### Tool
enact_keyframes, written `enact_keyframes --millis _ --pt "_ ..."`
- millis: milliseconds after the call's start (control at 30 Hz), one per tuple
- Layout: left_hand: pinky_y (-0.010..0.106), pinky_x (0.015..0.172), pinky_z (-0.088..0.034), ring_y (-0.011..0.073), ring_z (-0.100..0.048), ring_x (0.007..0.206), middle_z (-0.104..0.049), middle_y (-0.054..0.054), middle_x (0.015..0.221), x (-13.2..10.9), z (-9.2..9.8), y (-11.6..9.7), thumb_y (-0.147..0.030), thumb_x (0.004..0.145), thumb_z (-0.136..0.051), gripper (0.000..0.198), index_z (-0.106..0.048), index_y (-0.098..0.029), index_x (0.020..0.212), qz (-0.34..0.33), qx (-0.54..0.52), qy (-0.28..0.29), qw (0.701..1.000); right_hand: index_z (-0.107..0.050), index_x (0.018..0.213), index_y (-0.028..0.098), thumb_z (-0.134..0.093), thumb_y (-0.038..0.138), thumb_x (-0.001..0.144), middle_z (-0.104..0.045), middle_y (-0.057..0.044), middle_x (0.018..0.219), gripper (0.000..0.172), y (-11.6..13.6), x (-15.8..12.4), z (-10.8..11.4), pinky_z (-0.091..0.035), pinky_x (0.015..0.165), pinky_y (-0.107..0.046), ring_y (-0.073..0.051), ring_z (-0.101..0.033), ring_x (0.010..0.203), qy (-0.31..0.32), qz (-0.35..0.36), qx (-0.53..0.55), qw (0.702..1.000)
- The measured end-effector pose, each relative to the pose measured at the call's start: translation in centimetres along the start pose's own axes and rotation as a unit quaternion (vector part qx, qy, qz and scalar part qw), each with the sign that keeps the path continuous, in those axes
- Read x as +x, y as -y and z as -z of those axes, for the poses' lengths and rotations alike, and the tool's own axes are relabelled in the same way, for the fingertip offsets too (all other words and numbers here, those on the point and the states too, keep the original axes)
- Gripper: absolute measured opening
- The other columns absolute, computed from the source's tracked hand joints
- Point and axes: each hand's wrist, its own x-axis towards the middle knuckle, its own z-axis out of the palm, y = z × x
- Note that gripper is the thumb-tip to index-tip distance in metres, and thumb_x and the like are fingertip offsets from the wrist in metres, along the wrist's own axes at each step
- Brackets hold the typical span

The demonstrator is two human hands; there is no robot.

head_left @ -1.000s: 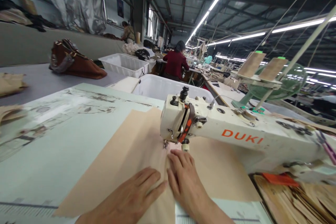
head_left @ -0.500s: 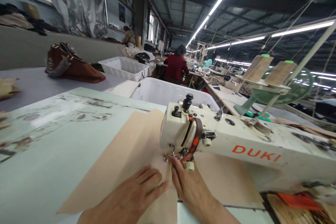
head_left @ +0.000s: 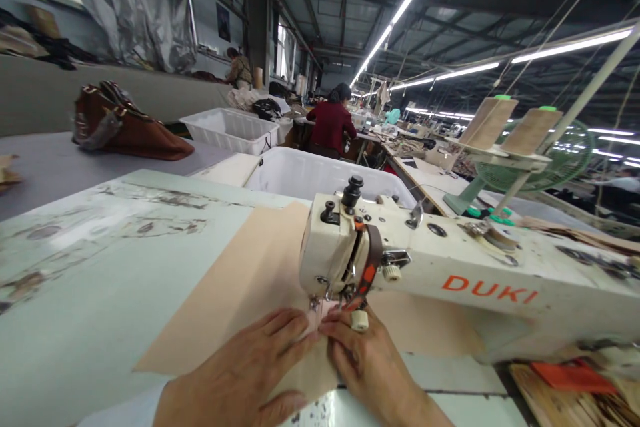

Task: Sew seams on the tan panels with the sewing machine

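Note:
A beige panel of fabric or leather [head_left: 240, 273] lies on the pale green table and runs under the head of a white sewing machine [head_left: 440, 253]. Flat on the panel, just left of the presser foot [head_left: 315, 303], rests my left hand [head_left: 245, 360] with its fingers stretched out and thumb apart. My right hand [head_left: 370, 353] is right up against the needle area, its fingers curled and pinching the panel by the seam. The machine's head partly hides those fingertips, and the needle itself is hard to make out.
White plastic bins [head_left: 320, 170] stand behind the table. On the grey surface at left sits a brown handbag [head_left: 127, 127]. Thread cones [head_left: 487, 121] and a green fan [head_left: 545, 157] are at right. A person in dark red [head_left: 331, 121] sits working farther back.
The panel has slid away from me under the machine, and its near edge is farther forward. My left thumb now shows spread out, while my right fingers have drawn back slightly and curled.

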Motion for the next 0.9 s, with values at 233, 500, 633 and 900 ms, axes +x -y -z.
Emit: enact_keyframes --millis 233,500,633,900 --pt "0.037 0.110 -0.042 0.0244 -0.048 0.132 -0.050 0.006 0.146 0.7 1.1 0.6 -0.033 0.094 -0.061 0.054 -0.045 -0.021 0.144 -0.015 -0.024 -0.026 0.999 -0.068 0.114 0.028 -0.049 0.005 0.084 -0.070 0.000 0.112 0.043 -0.3 0.2 -0.4 -0.045 0.104 -0.038 -0.019 -0.062 0.107 -0.021 -0.007 -0.013 1.000" --pt "0.039 0.112 -0.039 0.0256 -0.046 0.134 -0.051 0.004 0.145 1.0 0.7 1.5 -0.029 0.093 -0.061 0.055 -0.044 -0.023 0.145 -0.009 -0.043 -0.040 0.998 -0.064 0.121 0.032 -0.049 0.006 0.085 -0.068 0.000 0.117 0.047 -0.8 0.1 -0.7 -0.049 0.096 -0.037 -0.020 -0.061 0.105 -0.039 -0.026 -0.024 0.999" --pt "0.040 0.112 -0.040 0.0262 -0.046 0.134 -0.050 0.005 0.146 1.0 0.9 1.6 -0.028 0.093 -0.061 0.056 -0.043 -0.021 0.145 -0.012 -0.039 -0.043 0.998 -0.068 0.115 0.030 -0.049 0.007 0.084 -0.071 -0.001 0.108 0.043 -0.9 0.3 -0.7 -0.051 0.088 -0.036 -0.020 -0.063 0.093 -0.048 -0.028 -0.022 0.998" --pt "0.043 0.113 -0.038 0.0262 -0.043 0.136 -0.050 0.007 0.146 1.1 0.6 1.8 -0.033 0.095 -0.058 0.056 -0.041 -0.021 0.147 -0.003 -0.049 -0.019 0.999 -0.068 0.116 0.026 -0.047 0.008 0.086 -0.070 -0.004 0.110 0.041 -1.4 0.3 -0.8 -0.050 0.092 -0.034 -0.020 -0.064 0.101 -0.045 -0.039 -0.017 0.998"
